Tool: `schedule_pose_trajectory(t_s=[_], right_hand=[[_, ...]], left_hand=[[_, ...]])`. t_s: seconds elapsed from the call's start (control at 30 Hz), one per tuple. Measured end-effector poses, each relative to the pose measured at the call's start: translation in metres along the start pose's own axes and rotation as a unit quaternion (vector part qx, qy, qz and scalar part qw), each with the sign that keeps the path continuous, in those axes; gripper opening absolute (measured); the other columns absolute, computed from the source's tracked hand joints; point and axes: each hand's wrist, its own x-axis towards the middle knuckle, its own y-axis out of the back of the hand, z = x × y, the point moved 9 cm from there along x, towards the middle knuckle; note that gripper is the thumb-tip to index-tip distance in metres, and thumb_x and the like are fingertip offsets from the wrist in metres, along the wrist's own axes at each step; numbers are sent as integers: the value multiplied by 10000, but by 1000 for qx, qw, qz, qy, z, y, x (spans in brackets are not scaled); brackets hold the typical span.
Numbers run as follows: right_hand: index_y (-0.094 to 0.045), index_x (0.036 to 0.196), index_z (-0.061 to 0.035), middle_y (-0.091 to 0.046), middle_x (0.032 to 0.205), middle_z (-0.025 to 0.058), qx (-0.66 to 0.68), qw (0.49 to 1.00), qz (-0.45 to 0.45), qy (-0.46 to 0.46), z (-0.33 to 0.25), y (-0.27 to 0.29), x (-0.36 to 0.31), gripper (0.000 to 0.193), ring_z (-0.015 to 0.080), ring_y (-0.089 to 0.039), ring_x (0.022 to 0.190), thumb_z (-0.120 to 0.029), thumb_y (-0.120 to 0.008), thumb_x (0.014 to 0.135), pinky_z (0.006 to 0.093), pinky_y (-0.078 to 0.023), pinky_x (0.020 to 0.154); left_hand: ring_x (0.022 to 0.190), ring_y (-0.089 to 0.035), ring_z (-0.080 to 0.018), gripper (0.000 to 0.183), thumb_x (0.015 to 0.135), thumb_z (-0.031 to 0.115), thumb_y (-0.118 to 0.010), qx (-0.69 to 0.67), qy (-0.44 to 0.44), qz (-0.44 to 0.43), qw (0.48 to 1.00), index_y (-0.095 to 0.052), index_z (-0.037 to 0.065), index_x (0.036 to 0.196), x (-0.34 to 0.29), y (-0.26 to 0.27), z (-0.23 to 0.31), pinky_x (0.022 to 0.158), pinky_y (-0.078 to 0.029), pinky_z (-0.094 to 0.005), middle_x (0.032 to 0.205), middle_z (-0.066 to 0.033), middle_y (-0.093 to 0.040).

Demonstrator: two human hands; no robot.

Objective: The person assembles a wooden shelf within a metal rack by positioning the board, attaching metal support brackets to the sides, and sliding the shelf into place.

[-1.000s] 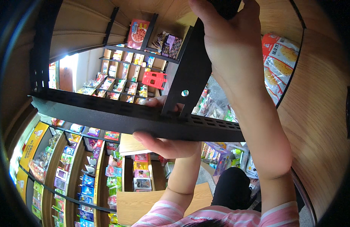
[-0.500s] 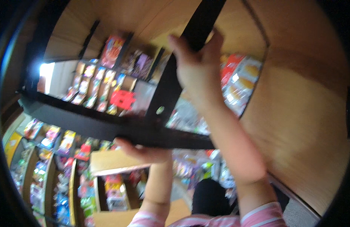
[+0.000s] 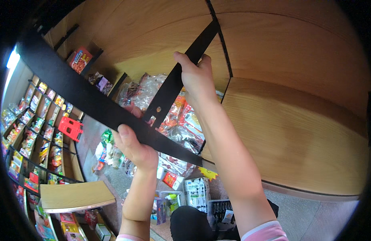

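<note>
Both hands are up on a black metal shelf frame, held overhead against a wooden shelving unit. The left hand comes from below, thumb hooked over the front rail and fingers wrapped behind it, clamped tight; judging by that underhand grip, it is bearing the frame's weight from beneath. The right hand sits higher, closed around the side bracket, the black arm that runs back from the rail toward the wooden wall panel. A hand at each end of that corner looks like a way of stopping the frame from twisting while it is off the wall.

The bracket's far end lies along the dark upright slot between two panels, touching or just beside it; whether it is hooked in, I cannot tell.

Behind the rail, bags of snacks are piled on a lower shelf, more packets lying on the floor below. A red stool stands in the aisle to the left, well apart, beside long rows of stocked shelves. A bare wooden shelf board sits low on the left.
</note>
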Motion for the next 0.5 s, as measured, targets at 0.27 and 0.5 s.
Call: schedule_pose_trajectory(t_s=[0.27,0.5], right_hand=[[-427,984,-17,-532,862,75,74,997,-7,-24,2,-8,-5,324,161,-533,764,-137,-608,743,288,-457,603],[-494,713,-74,-488,594,33,35,995,-6,-95,6,-3,-11,165,126,-517,580,-186,-605,763,242,-410,500]], left_hand=[[743,-467,-108,400,853,362,-396,27,-36,-37,998,-412,15,1050,3,1,4,633,-384,-203,870,-61,-496],[748,-518,-144,443,753,221,-597,-68,-52,-67,994,-401,-45,1049,4,0,10,683,-412,-243,864,-88,-550]])
